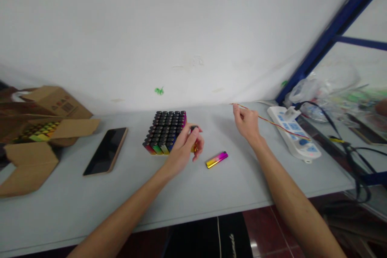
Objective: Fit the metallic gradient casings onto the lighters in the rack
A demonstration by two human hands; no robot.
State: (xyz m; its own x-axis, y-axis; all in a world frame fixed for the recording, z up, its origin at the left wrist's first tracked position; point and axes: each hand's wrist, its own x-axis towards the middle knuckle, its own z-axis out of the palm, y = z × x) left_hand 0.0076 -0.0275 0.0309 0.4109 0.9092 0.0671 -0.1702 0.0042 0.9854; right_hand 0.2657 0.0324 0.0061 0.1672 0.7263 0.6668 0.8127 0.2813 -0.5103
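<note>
My left hand (184,143) is wrapped around a lighter (194,128); its black end shows by the thumb, and the rest is mostly covered by fingers. Just to the left stands a tight block of upright lighters (165,129) with black tops and coloured bodies. A loose yellow-and-magenta lighter (217,160) lies on the table between my hands. Above the table at right, my right hand (246,121) pinches a thin red-and-yellow cord (272,123) close to one end. The cord trails right, across a white power strip (293,133).
A phone (105,151) lies left of the block. Farther left, an open cardboard box (69,129) contains more lighters. A black cable (326,119) runs from the strip toward a blue metal frame (320,44), with plastic bags (311,92) behind it. The grey table (193,209) meets a white wall.
</note>
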